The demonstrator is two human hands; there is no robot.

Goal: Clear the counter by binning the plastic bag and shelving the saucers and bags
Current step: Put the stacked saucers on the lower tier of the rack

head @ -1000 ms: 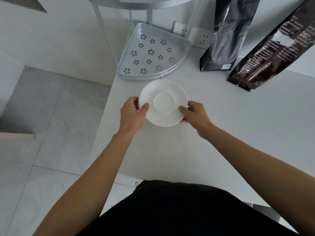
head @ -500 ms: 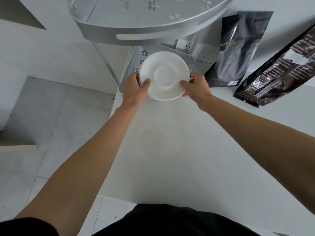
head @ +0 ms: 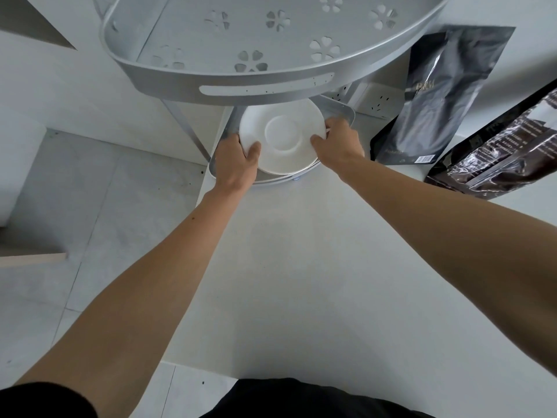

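Observation:
A white saucer (head: 281, 137) sits over the lower tier (head: 343, 111) of a silver corner shelf, under the upper tier (head: 265, 86). My left hand (head: 236, 164) grips its left rim, thumb on top. My right hand (head: 340, 144) grips its right rim the same way. Whether the saucer rests on the tier or hovers just above it I cannot tell. A second rim shows under its front edge, so it may be a stack. Two dark foil bags lean against the wall at the right: a black one (head: 437, 101) and a brown printed one (head: 506, 149).
The white counter (head: 301, 267) stretches from the shelf toward me. Its left edge drops to a grey tiled floor (head: 75, 206). Wall sockets (head: 373, 101) sit behind the shelf. The upper tier overhangs the saucer closely.
Both hands carried the saucer away from me, from above the counter to the lower shelf tier. The view tilted up, bringing the upper tier into sight.

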